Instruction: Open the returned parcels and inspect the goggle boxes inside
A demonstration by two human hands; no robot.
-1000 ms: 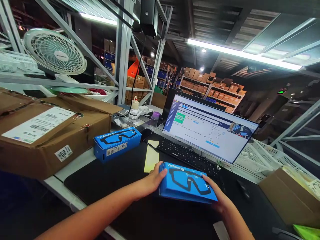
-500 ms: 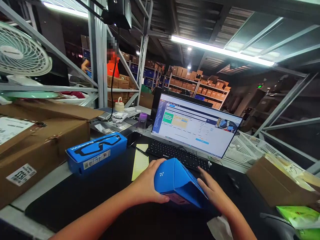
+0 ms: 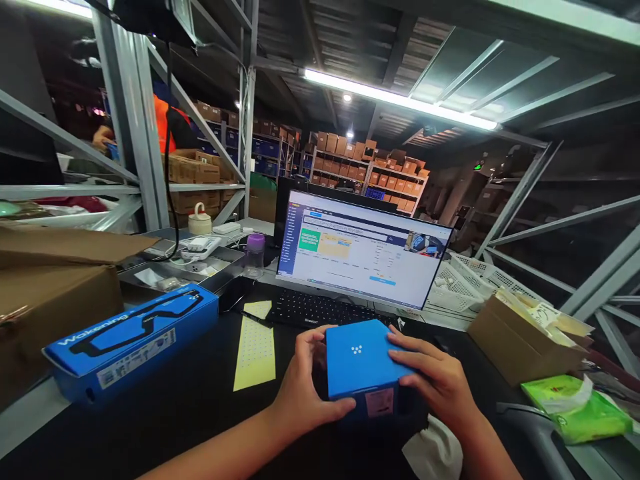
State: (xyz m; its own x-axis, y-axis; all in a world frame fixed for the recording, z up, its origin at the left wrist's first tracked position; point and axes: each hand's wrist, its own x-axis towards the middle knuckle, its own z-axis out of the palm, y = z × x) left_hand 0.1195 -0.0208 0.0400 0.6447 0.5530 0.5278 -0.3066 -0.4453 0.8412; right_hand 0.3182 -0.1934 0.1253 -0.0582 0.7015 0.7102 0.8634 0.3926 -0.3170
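Observation:
Both my hands grip a blue box (image 3: 363,363) stood on end over the black desk mat (image 3: 200,400), its small end face with white dots turned towards me. My left hand (image 3: 303,390) wraps its left side. My right hand (image 3: 435,380) clasps its right side. A second blue box (image 3: 133,340), printed with goggles and the word Wakening, lies flat on the mat to the left. A yellow sheet (image 3: 255,350) lies between that box and my hands.
A monitor (image 3: 360,250) and black keyboard (image 3: 320,310) stand behind the box. An open brown carton (image 3: 55,287) is at the left, another carton (image 3: 520,340) and a green packet (image 3: 575,407) at the right. A person in orange (image 3: 163,123) works behind the metal racking.
The box went from lying flat to standing on end in my hands. My view swung right, so the fan left the frame.

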